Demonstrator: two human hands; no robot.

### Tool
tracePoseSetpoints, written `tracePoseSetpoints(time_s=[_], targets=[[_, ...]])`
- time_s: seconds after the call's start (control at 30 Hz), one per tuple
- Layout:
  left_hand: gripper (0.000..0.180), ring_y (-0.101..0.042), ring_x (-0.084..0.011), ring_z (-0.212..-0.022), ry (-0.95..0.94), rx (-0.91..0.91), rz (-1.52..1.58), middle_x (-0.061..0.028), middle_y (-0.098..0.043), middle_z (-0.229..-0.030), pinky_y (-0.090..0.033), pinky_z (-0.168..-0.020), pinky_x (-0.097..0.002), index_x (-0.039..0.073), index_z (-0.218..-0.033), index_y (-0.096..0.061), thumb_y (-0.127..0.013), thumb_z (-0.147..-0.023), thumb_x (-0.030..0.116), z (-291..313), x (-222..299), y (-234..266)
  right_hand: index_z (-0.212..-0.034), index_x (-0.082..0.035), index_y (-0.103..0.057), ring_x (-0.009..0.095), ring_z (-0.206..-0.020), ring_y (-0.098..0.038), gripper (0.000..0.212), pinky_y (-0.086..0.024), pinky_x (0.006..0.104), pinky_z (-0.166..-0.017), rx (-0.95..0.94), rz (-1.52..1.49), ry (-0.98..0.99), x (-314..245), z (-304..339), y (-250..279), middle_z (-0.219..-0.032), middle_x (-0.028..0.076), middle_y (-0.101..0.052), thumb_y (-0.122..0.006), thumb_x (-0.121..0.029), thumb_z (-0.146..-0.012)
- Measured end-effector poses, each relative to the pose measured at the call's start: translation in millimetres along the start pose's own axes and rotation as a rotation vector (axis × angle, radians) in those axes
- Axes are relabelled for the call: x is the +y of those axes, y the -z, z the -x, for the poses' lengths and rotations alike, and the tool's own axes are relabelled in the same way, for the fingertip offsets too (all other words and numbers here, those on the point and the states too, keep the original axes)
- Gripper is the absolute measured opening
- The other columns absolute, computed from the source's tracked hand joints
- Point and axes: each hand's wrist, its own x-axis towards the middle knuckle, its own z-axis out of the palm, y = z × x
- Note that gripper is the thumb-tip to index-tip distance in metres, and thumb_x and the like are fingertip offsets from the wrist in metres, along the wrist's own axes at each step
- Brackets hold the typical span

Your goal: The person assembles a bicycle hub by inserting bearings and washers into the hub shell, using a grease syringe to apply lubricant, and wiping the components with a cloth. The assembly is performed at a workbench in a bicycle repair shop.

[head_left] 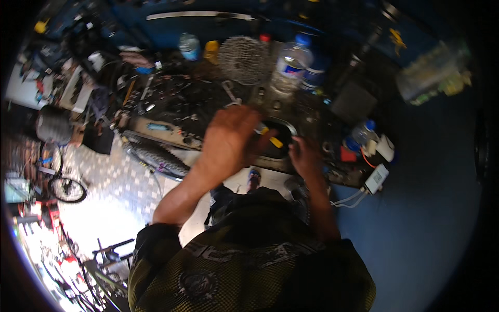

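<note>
Over the workbench's front edge, my left hand [228,135] is bent with its fingers curled down and its thumb pointing right. By the thumb is a small yellow and pale piece [275,140], too blurred to name; the hand seems closed round part of it. Beneath lies a dark rounded thing with a shiny rim [293,127], partly hidden by my hands. My right hand [305,156] is at its right side, fingertips close to the rim; blur hides whether they grip it. A wrench [232,93] lies just beyond my left hand.
Behind stand a clear bottle with blue cap [288,67], a stack of bicycle sprockets [241,60] and a yellow bottle [211,52]. A white power bank with cables [377,178] sits at right. A bicycle tyre [156,156] runs below the bench's left edge.
</note>
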Motion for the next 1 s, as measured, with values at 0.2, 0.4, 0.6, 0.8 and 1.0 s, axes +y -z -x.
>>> tracePoseSetpoints(time_s=[0.2, 0.4, 0.6, 0.8, 1.0], targets=[[0.048, -0.067, -0.0336, -0.101, 0.152, -0.120, 0.092, -0.0137, -0.067, -0.111, -0.054, -0.089, -0.0455, 0.007, -0.126, -0.067, -0.084, -0.083, 0.022, 99, -48, -128, -0.124, -0.010, -0.070, 0.041, -0.103, -0.070, 0.029, -0.056, 0.0492, -0.089, -0.110, -0.065, -0.106, 4, 8, 24, -0.114, 0.019, -0.071, -0.067, -0.024, -0.099], [0.047, -0.061, -0.0374, -0.126, 0.058, -0.132, 0.207, -0.0164, -0.064, -0.130, -0.049, -0.107, -0.0484, 0.011, -0.131, -0.065, -0.078, -0.089, 0.031, 58, -25, -55, -0.125, -0.007, -0.070, 0.041, -0.105, -0.070, 0.030, -0.056, 0.0486, -0.088, -0.134, -0.005, -0.078, -5, -3, 22, -0.114, 0.019, -0.071, -0.067, -0.021, -0.099], [0.049, -0.068, -0.0393, -0.113, 0.415, -0.289, 0.258, -0.0174, -0.069, -0.121, -0.055, -0.098, -0.0469, 0.009, -0.132, -0.067, -0.078, -0.090, 0.032, 102, -104, -41, -0.124, -0.005, -0.069, 0.041, -0.107, -0.070, 0.028, -0.056, 0.0467, -0.088, -0.150, -0.040, 0.003, -62, -43, 11, -0.116, 0.019, -0.071, -0.067, -0.018, -0.099], [0.026, -0.073, -0.0367, -0.103, 0.580, 0.125, 0.086, -0.0203, -0.074, -0.112, -0.059, -0.089, -0.0432, 0.003, -0.112, -0.074, -0.077, -0.093, 0.020, 127, -255, 97, -0.124, -0.007, -0.070, 0.033, -0.090, -0.071, 0.027, -0.056, 0.0405, -0.078, -0.207, -0.048, -0.092, -150, -81, -11, -0.112, 0.016, -0.072, -0.068, -0.019, -0.100], [0.042, -0.063, -0.0452, -0.113, 0.771, 0.392, -0.506, -0.0224, -0.066, -0.122, -0.053, -0.094, -0.0511, 0.004, -0.123, -0.066, -0.079, -0.089, 0.026, 163, -475, 237, -0.124, -0.010, -0.071, 0.029, -0.080, -0.072, 0.028, -0.058, 0.0403, -0.072, -0.243, -0.136, 0.050, -278, -106, -68, -0.109, 0.013, -0.073, -0.070, -0.021, -0.098]])
